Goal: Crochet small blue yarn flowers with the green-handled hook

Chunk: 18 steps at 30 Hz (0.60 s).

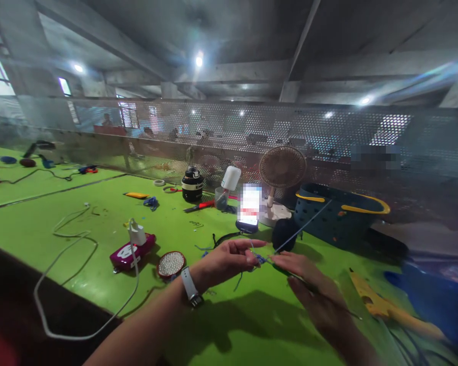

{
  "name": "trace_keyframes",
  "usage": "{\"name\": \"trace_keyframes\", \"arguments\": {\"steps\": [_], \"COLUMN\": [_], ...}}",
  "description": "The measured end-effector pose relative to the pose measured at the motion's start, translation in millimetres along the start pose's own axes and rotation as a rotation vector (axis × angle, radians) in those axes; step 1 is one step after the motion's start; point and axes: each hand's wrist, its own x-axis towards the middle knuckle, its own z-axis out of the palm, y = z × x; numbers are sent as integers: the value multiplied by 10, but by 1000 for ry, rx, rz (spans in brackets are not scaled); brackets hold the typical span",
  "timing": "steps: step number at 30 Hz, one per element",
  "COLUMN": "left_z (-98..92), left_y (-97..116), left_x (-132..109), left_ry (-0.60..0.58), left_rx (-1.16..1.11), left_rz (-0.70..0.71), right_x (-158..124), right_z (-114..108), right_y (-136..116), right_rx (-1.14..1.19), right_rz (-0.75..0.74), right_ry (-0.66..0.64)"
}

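Over the green table, my left hand [227, 260] pinches a small blue crochet piece [260, 259] between thumb and fingers, its index finger stretched out above. A pale blue yarn strand [305, 224] runs from the blue basket [328, 223] down to the work. My right hand [309, 279] is closed around a thin crochet hook [290, 273], whose tip is at the crochet piece. The hook's back end sticks out past the right wrist. Exactly how the tip sits in the stitches is too small to tell. A dark ball [284, 235] lies just behind the hands.
Behind stand a lit phone [249, 206], a fan [282, 168] and a black jar [193, 184]. Left are a purple power strip [132, 252] with a white cable [46, 320] and a round studded disc [171, 264]. A yellow glue gun [370, 295] lies right. A perforated screen [221, 122] borders the table.
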Motion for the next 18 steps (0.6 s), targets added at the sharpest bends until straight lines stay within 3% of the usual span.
{"name": "trace_keyframes", "arguments": {"steps": [5,9,13,15,18], "left_z": [-4,56,130,147,140], "left_y": [47,68,65,41,-5], "left_x": [-8,-33,-56,-55,-40], "left_ry": [32,41,58,61,71], "left_rx": [74,172,230,246,243], "left_rz": [-21,0,14,10,22], "right_x": [-75,-86,-89,-100,-108], "right_z": [-44,19,137,176,194], "right_y": [-19,90,156,149,128], "right_rx": [291,611,776,657,312], "right_rz": [454,594,597,541,303], "right_ry": [128,222,240,207,63]}}
